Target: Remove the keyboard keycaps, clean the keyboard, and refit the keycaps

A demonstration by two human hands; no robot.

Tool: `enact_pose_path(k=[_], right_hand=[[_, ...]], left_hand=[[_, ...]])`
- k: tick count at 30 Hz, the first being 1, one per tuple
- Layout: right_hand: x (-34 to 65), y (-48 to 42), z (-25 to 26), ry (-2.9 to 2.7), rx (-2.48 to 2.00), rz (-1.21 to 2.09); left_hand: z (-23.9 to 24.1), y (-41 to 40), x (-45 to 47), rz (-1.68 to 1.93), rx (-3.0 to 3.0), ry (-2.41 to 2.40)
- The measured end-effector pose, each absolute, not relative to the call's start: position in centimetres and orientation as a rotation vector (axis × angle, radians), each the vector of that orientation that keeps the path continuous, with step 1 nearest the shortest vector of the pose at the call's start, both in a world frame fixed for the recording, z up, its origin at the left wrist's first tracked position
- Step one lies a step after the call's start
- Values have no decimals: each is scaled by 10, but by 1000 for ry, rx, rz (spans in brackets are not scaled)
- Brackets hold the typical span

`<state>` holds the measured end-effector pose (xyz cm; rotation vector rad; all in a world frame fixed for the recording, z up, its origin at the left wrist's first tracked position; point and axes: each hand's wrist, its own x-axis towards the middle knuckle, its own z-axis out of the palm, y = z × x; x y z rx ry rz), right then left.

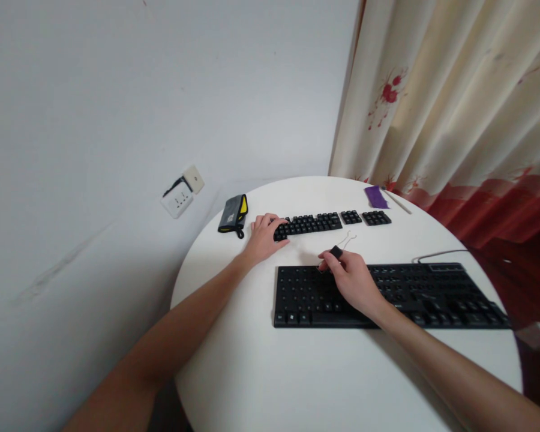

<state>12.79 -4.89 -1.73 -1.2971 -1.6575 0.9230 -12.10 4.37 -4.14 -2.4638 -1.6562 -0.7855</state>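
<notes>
holding wire tool (337,252) at keyboard (292,294) edge, bare table (297,384) nearer

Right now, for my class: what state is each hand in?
Left hand: open, at the left end of the keycaps.
Right hand: closed, holding a black-handled wire tool.

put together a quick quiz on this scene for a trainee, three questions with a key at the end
1. Which hand holds the wire-ended tool?
2. True or false: the purple cloth lies nearer the curtain than the grey pouch does.
3. Fill in the missing word: the left hand is at one end of the loose black ____ laid out beyond the keyboard.

Key:
1. The right hand.
2. True.
3. Keycaps.
</notes>
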Motion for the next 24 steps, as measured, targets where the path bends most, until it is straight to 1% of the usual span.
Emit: enact_pose_path(k=[16,22,24], right_hand=[[130,-48,-15,-1686,-1258,928],[137,-45,-12,-1878,-1191,834],[140,-46,-8,-1944,-1140,849]], left_hand=[[-43,43,-123,-771,-2442,-1688],[-40,40,-121,-819,-2445,-1677],[-37,38,-119,-872,-2453,-1643]])
